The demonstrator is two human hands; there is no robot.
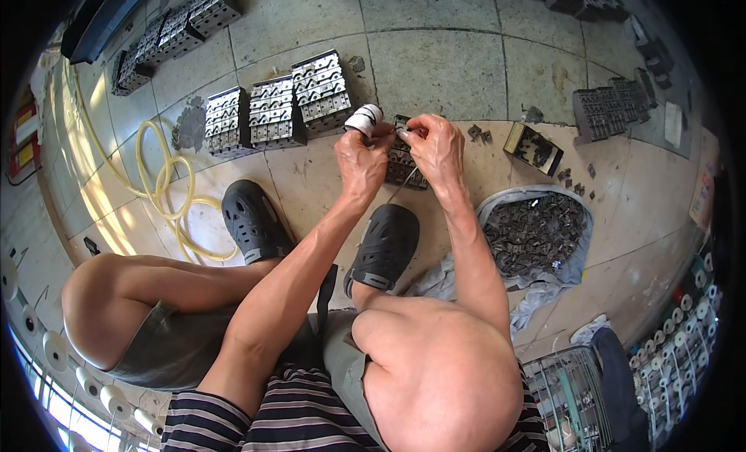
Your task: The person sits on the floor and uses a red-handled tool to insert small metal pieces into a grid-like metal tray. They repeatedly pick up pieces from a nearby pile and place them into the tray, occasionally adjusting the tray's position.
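Observation:
My left hand (pixel 360 155), with a white wrap (pixel 364 119) bound by dark thread on one finger, bends its fingers in toward the right hand. What they pinch is too small to tell. My right hand (pixel 437 145) is closed, thumb and forefinger pressed together over the top end of a dark slotted metal block (pixel 404 172). From under its palm a thin metal rod (pixel 403 183) slants down to the left. The block lies on the floor just beyond my right shoe (pixel 386 246), partly hidden by both hands.
Three similar metal blocks (pixel 272 110) stand left of my hands, more (pixel 175 33) behind them. To the right are an open box (pixel 533 149), scattered small dark pieces (pixel 579 186) and a cloth-lined container of dark parts (pixel 536 233). A yellow hose (pixel 169 189) coils at left.

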